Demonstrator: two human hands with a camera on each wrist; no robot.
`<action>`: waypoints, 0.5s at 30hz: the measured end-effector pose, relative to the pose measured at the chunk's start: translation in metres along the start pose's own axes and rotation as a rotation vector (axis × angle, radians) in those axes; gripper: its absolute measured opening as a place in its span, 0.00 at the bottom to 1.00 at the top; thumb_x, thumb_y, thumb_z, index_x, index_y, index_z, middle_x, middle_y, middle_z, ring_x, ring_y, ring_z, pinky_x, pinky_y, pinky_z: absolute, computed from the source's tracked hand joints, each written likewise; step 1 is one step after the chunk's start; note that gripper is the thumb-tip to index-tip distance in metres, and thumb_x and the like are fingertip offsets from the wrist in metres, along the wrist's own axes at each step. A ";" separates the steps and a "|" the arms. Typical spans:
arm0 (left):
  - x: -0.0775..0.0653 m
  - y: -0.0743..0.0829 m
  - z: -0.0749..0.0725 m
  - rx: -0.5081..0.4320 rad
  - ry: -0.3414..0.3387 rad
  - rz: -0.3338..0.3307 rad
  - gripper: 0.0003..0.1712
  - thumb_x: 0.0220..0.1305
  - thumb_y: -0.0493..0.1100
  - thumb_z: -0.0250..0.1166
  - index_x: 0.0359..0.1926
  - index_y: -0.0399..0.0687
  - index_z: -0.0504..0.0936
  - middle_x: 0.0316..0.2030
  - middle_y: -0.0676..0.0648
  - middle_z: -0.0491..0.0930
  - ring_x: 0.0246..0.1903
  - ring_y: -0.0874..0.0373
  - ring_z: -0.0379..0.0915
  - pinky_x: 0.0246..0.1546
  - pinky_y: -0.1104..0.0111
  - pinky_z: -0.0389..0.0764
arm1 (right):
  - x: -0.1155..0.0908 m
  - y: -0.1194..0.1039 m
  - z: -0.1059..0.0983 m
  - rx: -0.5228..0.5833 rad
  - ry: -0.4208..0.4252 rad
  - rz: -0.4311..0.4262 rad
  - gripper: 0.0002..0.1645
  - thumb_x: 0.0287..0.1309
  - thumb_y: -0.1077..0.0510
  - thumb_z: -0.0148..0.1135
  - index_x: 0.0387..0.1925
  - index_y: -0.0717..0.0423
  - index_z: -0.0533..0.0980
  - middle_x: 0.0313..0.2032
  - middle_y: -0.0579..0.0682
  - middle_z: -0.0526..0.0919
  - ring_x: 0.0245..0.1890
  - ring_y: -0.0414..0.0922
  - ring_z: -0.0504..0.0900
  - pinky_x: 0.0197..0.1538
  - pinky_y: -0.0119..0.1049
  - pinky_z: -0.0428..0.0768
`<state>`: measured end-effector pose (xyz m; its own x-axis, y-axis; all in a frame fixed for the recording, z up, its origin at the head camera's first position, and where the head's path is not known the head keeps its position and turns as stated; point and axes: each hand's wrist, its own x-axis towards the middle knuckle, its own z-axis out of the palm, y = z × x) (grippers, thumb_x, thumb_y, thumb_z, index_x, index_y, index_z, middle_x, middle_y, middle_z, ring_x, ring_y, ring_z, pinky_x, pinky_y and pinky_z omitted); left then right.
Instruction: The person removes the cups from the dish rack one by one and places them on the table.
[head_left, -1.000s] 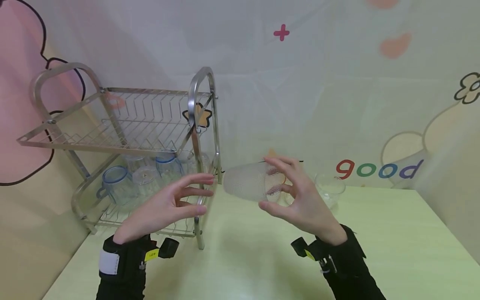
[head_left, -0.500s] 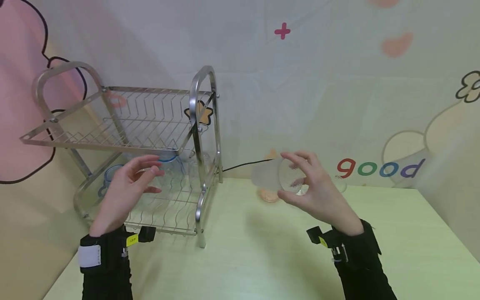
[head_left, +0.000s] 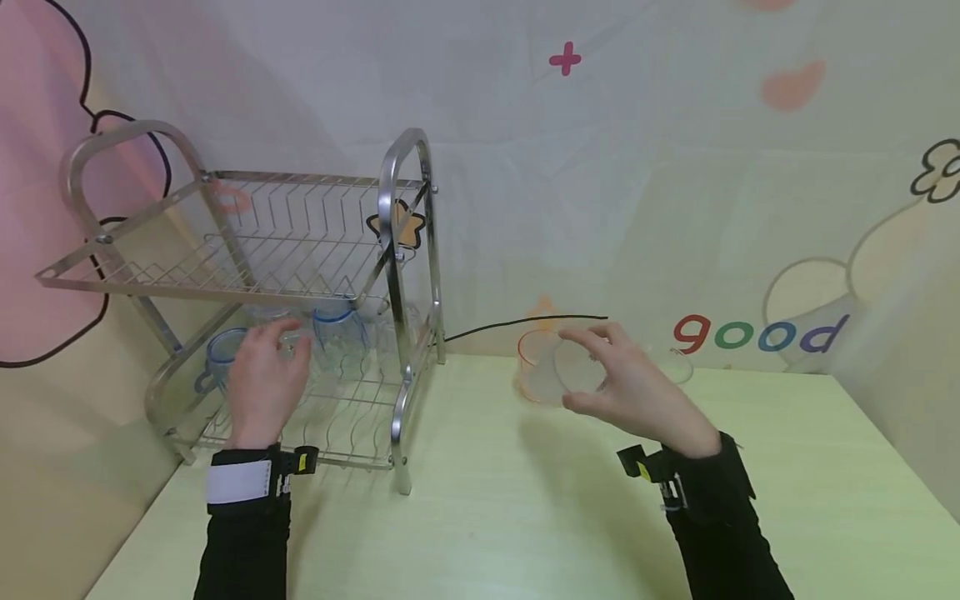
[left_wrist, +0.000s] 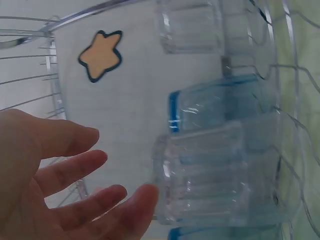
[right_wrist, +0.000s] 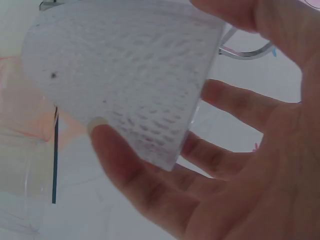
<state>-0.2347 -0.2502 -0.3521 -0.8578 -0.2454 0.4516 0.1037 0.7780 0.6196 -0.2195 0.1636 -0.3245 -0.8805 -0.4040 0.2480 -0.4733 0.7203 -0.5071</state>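
My right hand [head_left: 637, 392] holds a clear textured drinking glass [head_left: 577, 367] above the table, fingers and thumb around its rim end. In the right wrist view, the dimpled wall of this glass [right_wrist: 125, 65] lies tilted across the hand. My left hand [head_left: 266, 387] is at the lower tier of the metal dish rack [head_left: 405, 392]. From the left wrist, a clear glass [left_wrist: 205, 175] stands upside down beside its loosely bent fingers [left_wrist: 145, 205]. One fingertip overlaps that glass's edge; whether it touches cannot be told. Blue-rimmed glassware [left_wrist: 215, 107] stands behind.
A blue-rimmed mug [head_left: 225, 350] sits at the rack's lower left. Behind the held glass stands an orange-rimmed glass [head_left: 531, 343], with another clear glass [head_left: 681, 367] to the right, partly behind the right hand. The rack's upper tier [head_left: 300, 242] overhangs the lower glassware.
My left hand has moved left, away from the held glass, into the rack's lower tier. The right hand has shifted right with the glass, turning its rim towards the camera.
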 end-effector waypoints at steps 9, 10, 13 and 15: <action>0.003 -0.012 0.011 0.086 0.011 0.003 0.19 0.69 0.42 0.58 0.57 0.37 0.78 0.58 0.29 0.72 0.46 0.32 0.73 0.39 0.42 0.74 | 0.003 0.012 0.009 -0.089 -0.118 0.056 0.43 0.48 0.58 0.71 0.68 0.55 0.67 0.55 0.59 0.68 0.47 0.53 0.74 0.44 0.44 0.77; 0.003 -0.013 0.011 0.093 0.005 0.002 0.19 0.68 0.42 0.59 0.57 0.37 0.78 0.59 0.29 0.70 0.49 0.31 0.72 0.42 0.39 0.73 | 0.004 0.013 0.011 -0.096 -0.121 0.057 0.43 0.49 0.58 0.71 0.67 0.56 0.67 0.55 0.60 0.68 0.47 0.54 0.74 0.45 0.44 0.78; 0.005 -0.014 0.010 0.118 -0.053 -0.012 0.23 0.68 0.42 0.59 0.61 0.37 0.75 0.65 0.27 0.63 0.59 0.27 0.63 0.47 0.32 0.68 | 0.006 0.014 0.018 -0.098 -0.123 0.064 0.42 0.49 0.58 0.71 0.67 0.57 0.68 0.55 0.62 0.68 0.45 0.53 0.75 0.43 0.43 0.79; 0.006 -0.016 0.009 0.126 -0.113 -0.023 0.29 0.68 0.43 0.60 0.66 0.37 0.69 0.68 0.26 0.54 0.60 0.24 0.60 0.44 0.31 0.69 | 0.008 0.014 0.024 -0.091 -0.124 0.061 0.41 0.49 0.57 0.71 0.66 0.57 0.68 0.55 0.62 0.68 0.43 0.52 0.76 0.42 0.42 0.79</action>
<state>-0.2458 -0.2592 -0.3648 -0.9110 -0.2028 0.3590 0.0258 0.8410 0.5404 -0.2331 0.1570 -0.3494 -0.9003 -0.4207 0.1122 -0.4246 0.7915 -0.4397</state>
